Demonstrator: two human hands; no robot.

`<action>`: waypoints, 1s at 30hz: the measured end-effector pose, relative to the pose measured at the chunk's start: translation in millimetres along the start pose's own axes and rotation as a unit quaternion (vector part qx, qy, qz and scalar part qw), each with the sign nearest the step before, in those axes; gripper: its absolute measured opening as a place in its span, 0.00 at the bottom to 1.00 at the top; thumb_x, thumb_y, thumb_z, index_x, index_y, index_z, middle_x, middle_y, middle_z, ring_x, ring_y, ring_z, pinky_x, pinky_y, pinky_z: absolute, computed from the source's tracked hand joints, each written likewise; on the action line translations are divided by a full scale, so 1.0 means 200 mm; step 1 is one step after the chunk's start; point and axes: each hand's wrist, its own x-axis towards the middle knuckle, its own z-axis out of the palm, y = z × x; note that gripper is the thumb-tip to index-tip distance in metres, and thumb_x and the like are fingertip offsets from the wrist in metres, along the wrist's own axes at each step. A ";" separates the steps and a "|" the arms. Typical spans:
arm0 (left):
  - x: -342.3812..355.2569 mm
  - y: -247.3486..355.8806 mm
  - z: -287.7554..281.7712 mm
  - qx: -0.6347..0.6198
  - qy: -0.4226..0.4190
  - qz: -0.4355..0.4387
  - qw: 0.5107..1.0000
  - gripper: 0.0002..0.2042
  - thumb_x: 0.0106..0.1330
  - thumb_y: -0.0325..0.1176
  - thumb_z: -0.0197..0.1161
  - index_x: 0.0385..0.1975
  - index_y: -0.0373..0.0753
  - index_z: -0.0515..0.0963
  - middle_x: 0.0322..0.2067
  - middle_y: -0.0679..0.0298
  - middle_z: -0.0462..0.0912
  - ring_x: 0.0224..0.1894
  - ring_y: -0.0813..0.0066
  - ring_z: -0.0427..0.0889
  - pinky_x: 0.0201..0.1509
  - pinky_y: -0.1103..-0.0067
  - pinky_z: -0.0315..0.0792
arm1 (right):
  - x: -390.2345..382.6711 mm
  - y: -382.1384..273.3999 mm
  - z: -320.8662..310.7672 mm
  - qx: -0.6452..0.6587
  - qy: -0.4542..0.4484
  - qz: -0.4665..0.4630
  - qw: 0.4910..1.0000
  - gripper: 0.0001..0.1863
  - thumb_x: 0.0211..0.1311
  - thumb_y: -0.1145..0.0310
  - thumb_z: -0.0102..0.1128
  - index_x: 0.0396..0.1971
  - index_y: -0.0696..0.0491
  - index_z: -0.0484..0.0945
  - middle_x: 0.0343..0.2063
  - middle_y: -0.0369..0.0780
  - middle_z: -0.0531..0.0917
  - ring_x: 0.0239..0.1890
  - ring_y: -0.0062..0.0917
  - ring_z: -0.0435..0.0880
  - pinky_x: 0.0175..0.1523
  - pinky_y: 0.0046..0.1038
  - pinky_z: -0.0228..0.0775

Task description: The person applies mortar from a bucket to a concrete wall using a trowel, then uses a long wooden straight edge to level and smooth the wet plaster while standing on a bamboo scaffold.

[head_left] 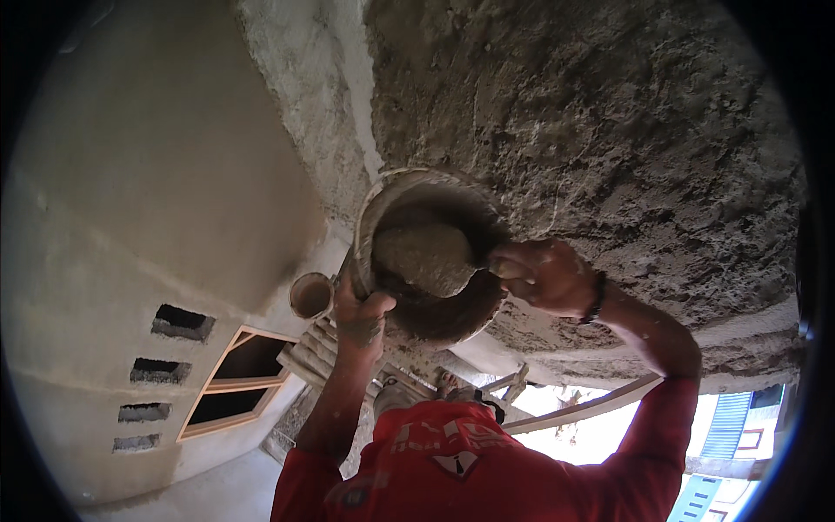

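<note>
In front of me is a round, mortar-crusted bucket, its mouth facing me. My left hand is closed on the bucket's left rim, thumb at the edge. My right hand is closed at the right side of the mouth, around the handle end of what looks like a trowel. Its broad, rounded blade is coated in wet grey mortar and lies inside the bucket. The fingers hide most of the handle. A dark band circles my right wrist.
Rough, wet-looking plaster covers the wall ahead and right. A smoother plastered wall on the left has a wooden window frame and several slots. A smaller container stands left of the bucket. Wooden poles and boards lie below, near my feet.
</note>
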 end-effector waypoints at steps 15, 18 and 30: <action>-0.04 0.00 -0.20 -0.023 0.056 -0.021 0.998 0.26 0.40 0.21 0.53 0.47 0.32 0.70 0.39 0.65 0.76 0.42 0.76 0.74 0.47 0.81 0.67 | 0.09 -0.07 -0.69 0.061 0.025 0.107 0.992 0.13 0.65 0.63 0.51 0.44 0.54 0.76 0.29 0.41 0.82 0.18 0.14 0.75 0.17 0.17 0.69; -0.08 0.05 -0.13 0.000 0.097 -0.023 0.995 0.27 0.39 0.21 0.52 0.48 0.32 0.70 0.40 0.65 0.76 0.42 0.76 0.74 0.47 0.81 0.67 | 0.04 -0.02 -0.98 -0.090 0.271 0.113 0.952 0.15 0.68 0.61 0.47 0.47 0.53 0.74 0.25 0.39 0.80 0.17 0.12 0.74 0.14 0.15 0.65; 0.03 -0.08 -0.07 0.058 0.010 0.070 0.996 0.24 0.43 0.26 0.53 0.46 0.30 0.71 0.32 0.67 0.75 0.31 0.80 0.72 0.36 0.83 0.69 | 0.04 0.01 -0.33 -0.237 0.034 -0.065 0.969 0.14 0.63 0.62 0.47 0.40 0.54 0.74 0.30 0.41 0.79 0.21 0.21 0.73 0.22 0.23 0.68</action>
